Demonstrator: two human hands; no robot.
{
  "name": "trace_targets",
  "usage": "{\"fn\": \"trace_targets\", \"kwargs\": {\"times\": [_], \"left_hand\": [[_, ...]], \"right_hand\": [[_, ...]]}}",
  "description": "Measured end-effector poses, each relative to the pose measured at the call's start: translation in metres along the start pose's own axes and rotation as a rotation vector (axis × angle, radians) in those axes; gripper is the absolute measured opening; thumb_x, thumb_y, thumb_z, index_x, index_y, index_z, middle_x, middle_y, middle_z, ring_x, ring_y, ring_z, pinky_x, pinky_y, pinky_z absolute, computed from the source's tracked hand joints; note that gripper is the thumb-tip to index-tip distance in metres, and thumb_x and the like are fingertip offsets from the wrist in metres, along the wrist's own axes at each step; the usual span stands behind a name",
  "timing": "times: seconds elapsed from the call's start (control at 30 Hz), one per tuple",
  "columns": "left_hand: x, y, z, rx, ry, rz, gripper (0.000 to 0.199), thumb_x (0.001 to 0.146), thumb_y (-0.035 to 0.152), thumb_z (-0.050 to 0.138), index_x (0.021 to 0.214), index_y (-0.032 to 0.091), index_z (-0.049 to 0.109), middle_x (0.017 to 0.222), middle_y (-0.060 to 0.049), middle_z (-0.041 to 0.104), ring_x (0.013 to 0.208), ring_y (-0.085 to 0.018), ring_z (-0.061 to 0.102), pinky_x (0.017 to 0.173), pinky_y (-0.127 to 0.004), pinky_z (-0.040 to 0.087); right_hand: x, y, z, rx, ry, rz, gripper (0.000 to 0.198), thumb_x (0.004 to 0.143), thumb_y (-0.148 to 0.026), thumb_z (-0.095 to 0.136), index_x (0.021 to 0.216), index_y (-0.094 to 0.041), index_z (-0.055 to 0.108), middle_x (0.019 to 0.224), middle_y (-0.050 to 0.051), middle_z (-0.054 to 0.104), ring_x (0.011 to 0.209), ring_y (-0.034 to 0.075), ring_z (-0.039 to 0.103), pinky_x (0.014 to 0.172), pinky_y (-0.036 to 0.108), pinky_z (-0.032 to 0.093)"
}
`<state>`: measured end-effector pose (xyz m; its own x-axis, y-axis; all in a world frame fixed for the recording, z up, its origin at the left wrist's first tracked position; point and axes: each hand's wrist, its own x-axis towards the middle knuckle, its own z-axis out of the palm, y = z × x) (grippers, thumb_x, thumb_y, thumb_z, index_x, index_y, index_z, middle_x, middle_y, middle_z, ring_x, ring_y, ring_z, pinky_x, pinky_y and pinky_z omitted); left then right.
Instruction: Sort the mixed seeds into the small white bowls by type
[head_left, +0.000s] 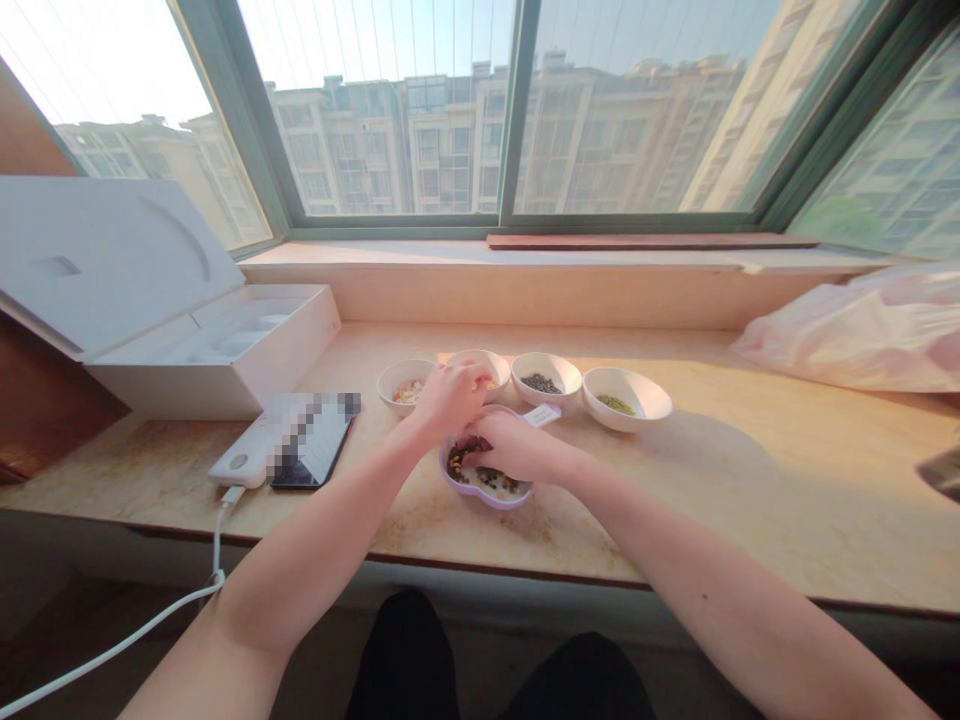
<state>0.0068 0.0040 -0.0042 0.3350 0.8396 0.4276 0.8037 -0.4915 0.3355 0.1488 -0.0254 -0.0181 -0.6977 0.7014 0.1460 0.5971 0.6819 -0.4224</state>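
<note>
In the head view, two bare hands work over a smooth, stone-like counter (720, 480) mottled in warm beige. The left hand (453, 392) arches over the second bowl (478, 357) from the left, its fingers bent and bunched at the rim; I cannot tell whether they pinch anything. The right hand (510, 446) reaches into a shallow dish (498, 501), fingertips down among the contents; whether they grasp a piece is hidden.

The dish sits on the counter in front of the bowls, near the front edge. It has a curved, lobed outline, a glossy lilac rim, a pale interior and a short handle (541, 415) with a white label. Small, dark, rounded grains (491, 478) mixed with yellowish bits lie scattered inside.

The four white bowls stand in a row, round and smooth-walled. The leftmost bowl (388, 392) holds pale, flaky pieces; the third bowl (571, 384) holds dark grains, and the rightmost bowl (654, 404) fine greenish ones.

At left, a crisp-edged white box (289, 345) stands with its lid raised, behind a rounded white device (244, 455) on a cable (150, 622) and a flat, glossy phone (319, 455). At right lies a crumpled, translucent plastic bag (862, 330).
</note>
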Motion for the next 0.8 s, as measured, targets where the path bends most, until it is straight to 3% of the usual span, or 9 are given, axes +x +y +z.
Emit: {"fn": "trace_targets", "kwargs": {"times": [0.27,0.53,0.8], "left_hand": [[0.001,-0.003,0.002,-0.020,0.010,-0.008,0.027,0.094,0.015,0.054,0.101,0.021,0.080,0.111,-0.006,0.077,0.096,-0.022,0.070,0.093,-0.034,0.053],[0.001,-0.005,0.004,-0.032,0.032,0.002,0.026,0.093,0.015,0.055,0.100,0.021,0.080,0.109,-0.006,0.078,0.095,-0.022,0.070,0.092,-0.034,0.053],[0.001,-0.006,-0.002,-0.034,0.040,-0.001,0.026,0.093,0.014,0.053,0.091,0.020,0.078,0.105,-0.006,0.077,0.089,-0.021,0.070,0.088,-0.033,0.053]], "right_hand": [[0.000,0.002,-0.002,-0.010,-0.073,-0.051,0.018,0.087,-0.022,0.065,0.085,-0.024,0.082,0.087,0.004,0.077,0.086,0.026,0.068,0.082,0.036,0.049],[-0.001,0.003,-0.004,0.005,-0.051,-0.037,0.020,0.088,-0.021,0.064,0.080,-0.027,0.082,0.086,0.004,0.077,0.089,0.027,0.069,0.082,0.036,0.050],[-0.002,0.012,-0.004,0.005,-0.011,-0.090,0.019,0.091,-0.020,0.064,0.093,-0.022,0.082,0.104,0.006,0.079,0.095,0.026,0.070,0.088,0.037,0.051]]}}
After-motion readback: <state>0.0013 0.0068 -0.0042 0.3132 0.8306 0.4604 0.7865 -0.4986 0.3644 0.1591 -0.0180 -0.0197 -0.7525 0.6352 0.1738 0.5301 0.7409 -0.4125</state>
